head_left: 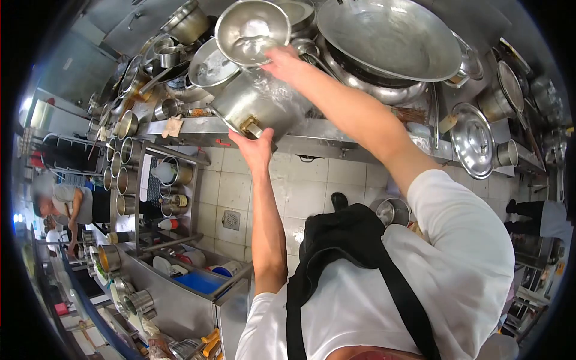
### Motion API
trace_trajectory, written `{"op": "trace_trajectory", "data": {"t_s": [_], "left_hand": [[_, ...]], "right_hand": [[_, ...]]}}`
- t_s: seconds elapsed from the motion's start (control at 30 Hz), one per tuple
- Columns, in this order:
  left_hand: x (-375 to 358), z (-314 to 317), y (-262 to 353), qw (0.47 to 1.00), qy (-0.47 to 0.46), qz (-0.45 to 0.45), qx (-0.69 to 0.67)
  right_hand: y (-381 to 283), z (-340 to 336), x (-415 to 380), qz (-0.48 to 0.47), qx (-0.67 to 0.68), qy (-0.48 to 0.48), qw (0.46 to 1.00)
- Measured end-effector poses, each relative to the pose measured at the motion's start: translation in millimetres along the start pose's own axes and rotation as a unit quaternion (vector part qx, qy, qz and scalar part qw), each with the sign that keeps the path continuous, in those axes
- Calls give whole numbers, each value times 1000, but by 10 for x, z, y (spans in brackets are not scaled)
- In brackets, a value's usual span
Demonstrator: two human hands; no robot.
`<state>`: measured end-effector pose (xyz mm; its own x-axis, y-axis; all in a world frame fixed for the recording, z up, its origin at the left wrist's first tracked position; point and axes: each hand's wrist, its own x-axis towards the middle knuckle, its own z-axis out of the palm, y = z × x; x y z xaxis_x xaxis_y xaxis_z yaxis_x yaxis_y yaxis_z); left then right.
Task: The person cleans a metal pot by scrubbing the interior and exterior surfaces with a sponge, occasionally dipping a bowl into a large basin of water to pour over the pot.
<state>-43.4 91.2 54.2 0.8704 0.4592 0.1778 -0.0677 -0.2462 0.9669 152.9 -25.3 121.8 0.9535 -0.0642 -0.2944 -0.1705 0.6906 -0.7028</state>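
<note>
My left hand (pixel 254 149) grips a metal pot (pixel 246 105) at its side handle, and the pot is tipped on its side over the sink edge. At the rim of a shiny metal bowl (pixel 252 21) my right hand (pixel 282 63) is closed, its fingertips partly hidden. Water (pixel 276 90) spills from the tilted bowl and runs down over the pot's outer wall. Behind the pot is another metal pan (pixel 213 67) with something wet and foamy-looking in it.
A very large wok (pixel 390 39) sits to the right, near a round lid (pixel 473 141). A rack of pots (pixel 127 180) and a steel cart (pixel 174 294) with a blue tub stand at left. Other people (pixel 66 201) are at both sides. A floor drain (pixel 231 219) lies in the tiles.
</note>
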Motion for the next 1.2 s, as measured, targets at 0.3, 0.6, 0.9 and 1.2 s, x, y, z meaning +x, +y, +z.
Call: {"op": "trace_trajectory", "data": {"t_s": [0.3,0.6,0.9,1.2], "left_hand": [[36,26,-232,999,18,22,-29],[-17,148,-321,995,60,48,-59],[-241,214,-282,997,61,45,-1],[-143,133,-613,999,16,37,-12]], "right_hand": [[-1636,-1027,649,-118,32,151,981],[-1765,-2444,792,-225,-207,244,920],[-396,-3479,-343,-149,-643,124,741],[-365,-4446,-249,-1,-733,281,620]]}}
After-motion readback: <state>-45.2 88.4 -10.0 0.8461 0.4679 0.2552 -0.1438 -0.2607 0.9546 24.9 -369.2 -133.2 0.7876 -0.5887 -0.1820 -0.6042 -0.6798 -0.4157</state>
